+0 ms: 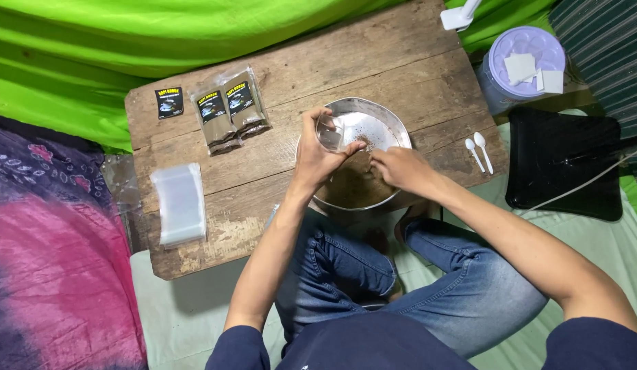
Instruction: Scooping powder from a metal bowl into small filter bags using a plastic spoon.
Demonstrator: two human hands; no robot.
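Head view, looking straight down: the left hand is pinched shut on a small clear pouch, holding it up over the metal bowl, mouth toward the middle, so that anything spilled would likely fall back into the bowl. The right hand is down inside the bowl at about five o'clock of its rim, fingers curled into the brown powder; whether it grips a scoop or only a pinch of powder I cannot tell, the fingers hide it. The bowl sits at the near edge of the wooden board, right above the crossed knees in blue jeans, close enough for both hands to work without stretching. At nine o'clock from the bowl lies a stack of empty clear bags, flat and within the left hand's reach. At ten o'clock two filled packets with dark labels lie side by side, touching, with a loose black label just beyond them toward the board's far left corner, well apart from the powder. At three o'clock two white plastic spoons lie near each other on the board's right edge, untouched. Off the board at one o'clock stands a lilac lidded tub with white paper squares on its lid, and at three o'clock a black tray with a white cable across it.
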